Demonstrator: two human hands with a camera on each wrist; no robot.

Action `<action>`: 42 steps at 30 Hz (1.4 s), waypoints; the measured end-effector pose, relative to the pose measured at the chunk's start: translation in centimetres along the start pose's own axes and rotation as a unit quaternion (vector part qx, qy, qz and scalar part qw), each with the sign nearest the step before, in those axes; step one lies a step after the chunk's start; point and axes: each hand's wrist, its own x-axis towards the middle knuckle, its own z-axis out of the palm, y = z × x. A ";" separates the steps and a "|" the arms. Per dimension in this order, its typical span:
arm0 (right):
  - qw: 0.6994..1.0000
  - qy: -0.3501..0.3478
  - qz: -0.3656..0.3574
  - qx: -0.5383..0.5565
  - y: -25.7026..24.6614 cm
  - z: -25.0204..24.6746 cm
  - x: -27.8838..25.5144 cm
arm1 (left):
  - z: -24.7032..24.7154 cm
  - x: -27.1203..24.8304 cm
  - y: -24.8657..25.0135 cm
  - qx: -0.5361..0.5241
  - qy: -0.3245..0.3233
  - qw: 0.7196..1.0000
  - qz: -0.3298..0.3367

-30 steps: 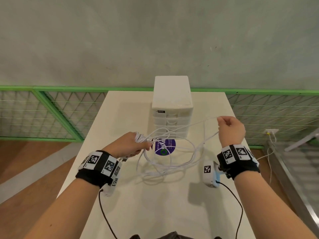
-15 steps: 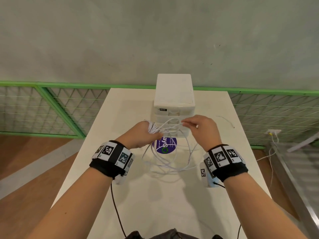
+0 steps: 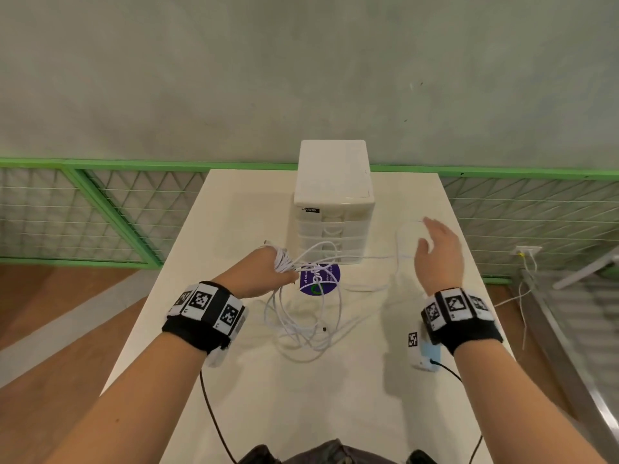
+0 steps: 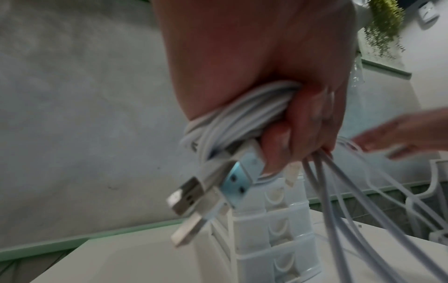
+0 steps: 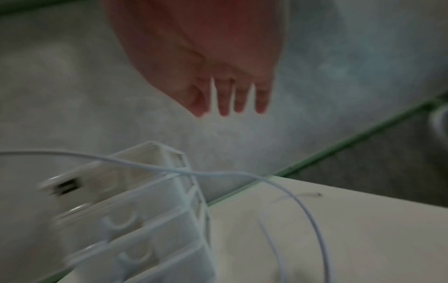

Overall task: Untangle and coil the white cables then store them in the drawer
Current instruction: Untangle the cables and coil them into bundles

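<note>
Cream table (image 3: pixel 254 390) against a grey wall, a white drawer unit (image 3: pixel 331 209) at its far end. Half a second ago the right hand (image 3: pixel 438 256) pinched a strand; it has let go, fingers spread. Left hand (image 3: pixel 264 272) grips the white cables (image 3: pixel 301 316), loops trailing onto the table. Wrist views are blurred.

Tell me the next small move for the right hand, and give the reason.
Probably bring the right hand, open and holding nothing, onto the loose strand running toward it, then carry it back as another loop. The left hand grips the coiled bundle, but slack cable lies tangled on the table.
</note>
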 end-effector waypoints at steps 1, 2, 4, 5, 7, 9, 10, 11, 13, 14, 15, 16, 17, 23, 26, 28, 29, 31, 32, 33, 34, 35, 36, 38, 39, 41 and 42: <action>0.995 0.004 -0.099 0.024 -1.3 0.3 -0.4 | 0.1 0.1 0.3 0.016 0.003 1.000 0.008; 0.982 -0.034 -0.178 0.043 -2.8 0.5 -1.0 | 0.2 0.3 0.6 0.022 0.006 1.000 0.017; 0.959 -0.154 -0.235 0.038 -5.5 1.1 -2.3 | 0.3 0.6 1.1 0.012 0.012 0.999 0.032; 0.953 -0.208 -0.219 0.032 -6.3 1.5 -2.8 | 0.3 0.7 1.2 0.005 0.014 0.999 0.038; 0.959 -0.223 -0.172 0.039 -6.6 2.3 -3.0 | 0.2 0.6 1.4 -0.007 0.022 0.999 0.040; 0.978 -0.154 -0.127 0.062 -5.8 2.2 -2.5 | -0.2 0.2 0.9 -0.011 0.030 0.999 0.036; 0.987 -0.110 -0.092 0.077 -5.2 1.7 -2.0 | -0.3 0.0 0.5 -0.008 0.033 0.999 0.035; 0.992 -0.069 -0.051 0.092 -4.4 1.2 -1.3 | -0.5 -0.3 0.0 -0.006 0.033 0.999 0.032; 0.994 -0.027 0.026 0.102 -2.3 0.4 0.0 | -0.9 -0.7 -0.9 -0.009 0.039 0.999 0.023; 0.992 -0.018 0.063 0.106 -1.3 0.1 0.5 | -1.1 -0.8 -1.3 -0.009 0.045 0.999 0.020; 0.989 -0.007 0.098 0.114 -0.3 0.0 0.8 | -1.2 -0.9 -1.6 -0.006 0.051 0.999 0.017; 0.984 0.003 0.132 0.120 0.6 0.1 0.9 | -1.2 -0.9 -1.8 -0.003 0.058 0.998 0.016; 0.979 0.009 0.161 0.127 1.4 0.2 0.9 | -1.1 -0.9 -2.0 0.000 0.061 0.998 0.018; 0.997 0.023 0.066 -0.036 0.9 0.9 -1.0 | 0.0 -0.5 -1.3 0.013 0.062 0.997 0.037; 0.978 -0.026 -0.206 0.029 -3.3 1.6 -2.5 | 0.8 0.3 -0.2 0.023 0.058 0.997 0.052; 0.950 -0.171 -0.262 0.000 -5.5 2.5 -3.6 | 1.3 0.8 0.3 0.025 0.059 0.996 0.065; 0.941 -0.229 -0.249 -0.019 -6.1 2.7 -3.9 | 1.4 0.9 0.4 0.029 0.060 0.995 0.072; 0.941 -0.270 -0.203 -0.034 -6.2 2.8 -4.1 | 1.6 0.9 0.3 0.048 0.060 0.994 0.075; 0.944 -0.269 -0.190 -0.023 -6.1 2.5 -4.0 | 1.7 0.8 -0.1 0.070 0.058 0.993 0.070; 0.946 -0.269 -0.179 -0.012 -5.9 2.0 -3.7 | 1.8 0.7 -0.7 0.097 0.054 0.992 0.060; 0.949 -0.271 -0.163 -0.004 -5.8 1.4 -3.4 | 2.0 0.5 -1.4 0.123 0.047 0.990 0.041; 0.952 -0.270 -0.146 0.004 -5.6 0.9 -3.0 | 2.2 0.3 -2.1 0.137 0.041 0.989 0.019; 0.956 -0.263 -0.129 0.009 -5.5 0.5 -2.6 | 2.4 0.1 -2.8 0.136 0.033 0.990 -0.002; 0.970 -0.220 -0.098 0.018 -5.2 -0.1 -2.0 | 3.0 -0.1 -3.9 0.111 0.022 0.993 -0.027; 0.979 -0.182 -0.082 0.032 -5.2 -0.2 -1.8 | 3.2 -0.2 -4.3 0.099 0.023 0.994 -0.036; 0.993 -0.079 -0.040 0.082 -4.9 -0.5 -1.6 | 3.3 -0.2 -4.6 0.084 0.023 0.995 -0.052; 0.994 -0.031 -0.017 0.107 -4.7 -0.7 -1.5 | 3.2 -0.3 -4.7 0.074 0.025 0.995 -0.062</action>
